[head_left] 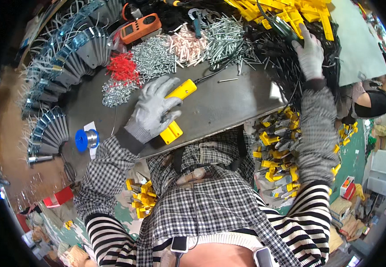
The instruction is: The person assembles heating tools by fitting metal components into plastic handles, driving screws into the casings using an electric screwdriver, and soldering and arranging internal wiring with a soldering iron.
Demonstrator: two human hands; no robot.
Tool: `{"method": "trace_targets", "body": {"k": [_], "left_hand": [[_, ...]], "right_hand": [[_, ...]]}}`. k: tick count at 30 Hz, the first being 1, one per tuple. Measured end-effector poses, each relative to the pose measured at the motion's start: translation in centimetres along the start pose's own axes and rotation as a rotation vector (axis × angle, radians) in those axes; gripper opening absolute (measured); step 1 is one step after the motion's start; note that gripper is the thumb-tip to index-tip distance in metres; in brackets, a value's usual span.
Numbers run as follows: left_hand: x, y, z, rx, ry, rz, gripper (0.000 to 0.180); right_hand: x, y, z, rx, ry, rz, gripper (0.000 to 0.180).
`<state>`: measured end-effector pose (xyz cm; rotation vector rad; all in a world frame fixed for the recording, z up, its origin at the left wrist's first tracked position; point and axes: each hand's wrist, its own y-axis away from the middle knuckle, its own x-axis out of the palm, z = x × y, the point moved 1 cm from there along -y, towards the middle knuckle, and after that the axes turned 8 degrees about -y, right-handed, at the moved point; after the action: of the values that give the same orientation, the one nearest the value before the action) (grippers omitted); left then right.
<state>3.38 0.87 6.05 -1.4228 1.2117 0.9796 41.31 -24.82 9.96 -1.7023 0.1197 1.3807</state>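
Observation:
My left hand (153, 110), in a grey glove, lies flat with fingers spread on a long yellow plastic tool (177, 111) that rests on the dark metal worktable (228, 100). A thin probe sticks out of the tool's far end. My right hand (309, 52), also gloved, reaches far out to the right and rests in a heap of black cables (278, 58), close to a dark handled tool (276, 24). Whether its fingers grip anything is hidden.
Piles of silver screws (157, 55), red parts (122, 67) and pale parts (187, 45) cover the table's far side. An orange meter (140, 27), a blue solder spool (86, 139), metal brackets (63, 62) on the left and yellow parts (291, 11) surround them. Another person (375, 95) sits at the right.

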Motion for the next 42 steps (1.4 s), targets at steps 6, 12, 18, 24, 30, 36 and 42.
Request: {"method": "trace_targets", "body": {"k": [6, 12, 18, 24, 30, 36, 42], "left_hand": [[2.4, 1.5, 1.3, -0.117, 0.096, -0.25, 0.028], [3.9, -1.2, -0.1, -0.399, -0.164, 0.18, 0.06], [3.0, -0.5, 0.2, -0.406, -0.093, 0.303, 0.059], [2.9, -0.1, 0.2, -0.395, 0.002, 0.257, 0.065], [2.3, -0.4, -0.3, -0.392, 0.066, 0.173, 0.062], [2.6, -0.4, 0.0, -0.417, 0.04, 0.229, 0.049], [2.4, -0.3, 0.4, -0.434, 0.028, 0.275, 0.047]], "right_hand": [[1.4, -3.4, -1.3, -0.136, 0.003, 0.35, 0.063], [1.3, -3.5, 0.9, -0.108, 0.177, 0.447, 0.063], [-8.9, -2.5, 5.8, 0.039, -0.492, -0.245, 0.04], [-6.4, 3.8, 24.0, 0.335, -1.998, -0.093, 0.044], [-0.2, 6.6, 27.8, 0.12, -1.725, -0.12, 0.036], [0.9, 6.6, 27.3, 0.136, -1.534, -0.068, 0.034], [1.7, 6.2, 27.2, 0.344, -2.278, 0.145, 0.043]]}}
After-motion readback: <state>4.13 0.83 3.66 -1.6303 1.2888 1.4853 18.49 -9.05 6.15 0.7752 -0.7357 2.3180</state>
